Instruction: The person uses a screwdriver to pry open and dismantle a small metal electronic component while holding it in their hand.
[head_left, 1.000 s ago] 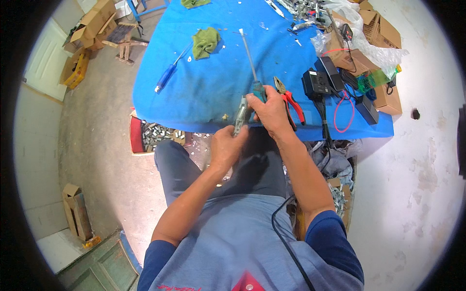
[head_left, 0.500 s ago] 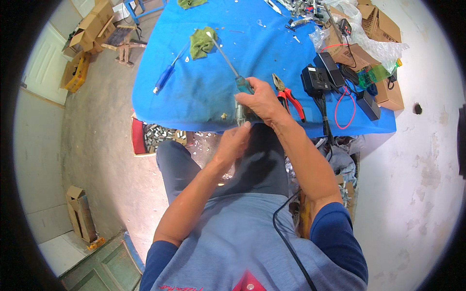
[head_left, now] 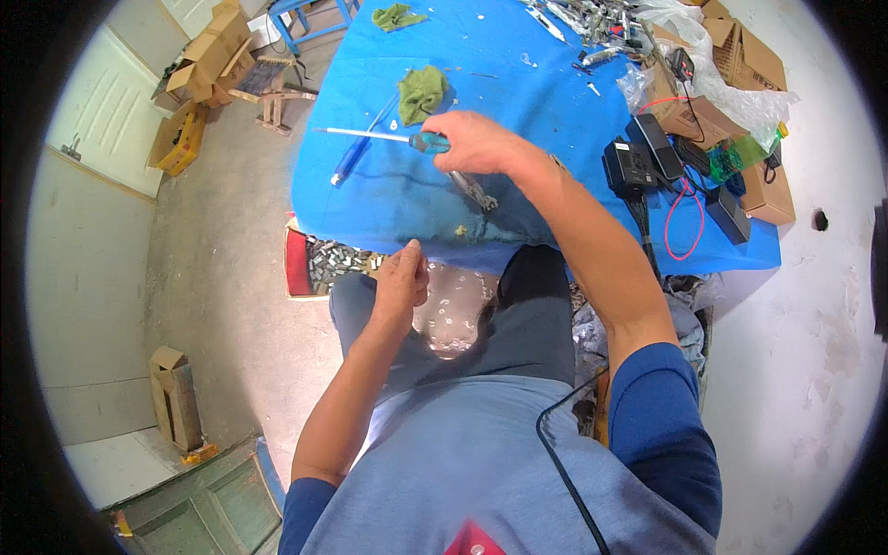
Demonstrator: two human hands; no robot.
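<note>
My right hand point(head_left: 474, 143) is closed around the teal handle of a screwdriver point(head_left: 370, 136), its shaft pointing left above the blue cloth. Just below that hand is a grey metal part point(head_left: 474, 191); whether it rests on the cloth or touches the palm, I cannot tell. My left hand point(head_left: 402, 282) is at the table's front edge, over the lap, with its fingers curled together. Anything between those fingers is hidden or too small to name. A second screwdriver with a blue handle point(head_left: 350, 159) lies left of my right hand, partly under the first one's shaft. Beyond them sits a crumpled green rag point(head_left: 422, 94).
The blue-covered table point(head_left: 518, 102) carries a pile of metal parts point(head_left: 601, 23) at the far right. Black power adapters point(head_left: 632, 166), a pink cable point(head_left: 668, 248) and a green bottle point(head_left: 740, 157) stand to the right. Beneath the front edge is a box of small metal pieces point(head_left: 338, 264).
My right hand has swung the screwdriver from pointing away to pointing left. My left hand has pulled off the metal part, toward the left. The pliers are now mostly behind my right arm.
</note>
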